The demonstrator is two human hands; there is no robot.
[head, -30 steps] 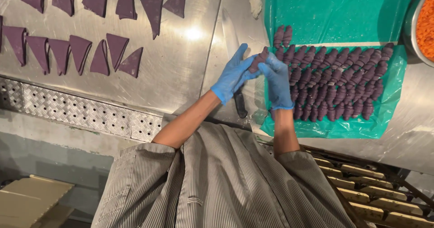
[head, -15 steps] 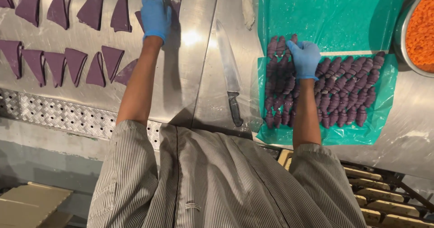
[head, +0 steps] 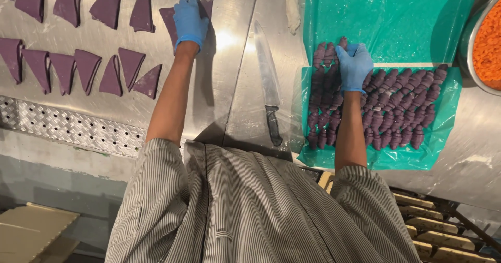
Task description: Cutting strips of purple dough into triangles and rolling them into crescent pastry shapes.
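Item, your left hand (head: 190,19), in a blue glove: it lies flat on a purple dough triangle (head: 175,20) at the far middle of the steel bench (head: 229,85), fingers spread and closed round nothing, with further purple triangles (head: 83,70) in two rows to its left. Item, your right hand (head: 355,67), gloved likewise: its fingers are bent down over the far end of the rolled purple pieces (head: 386,111), which sit in rows on the green plastic sheet (head: 386,18) at the right; whether it pinches one, you cannot tell. Item, one kitchen knife (head: 269,85) flat on the bench between your hands, handle nearest you; one bowl of orange filling (head: 488,44) at the far right edge.
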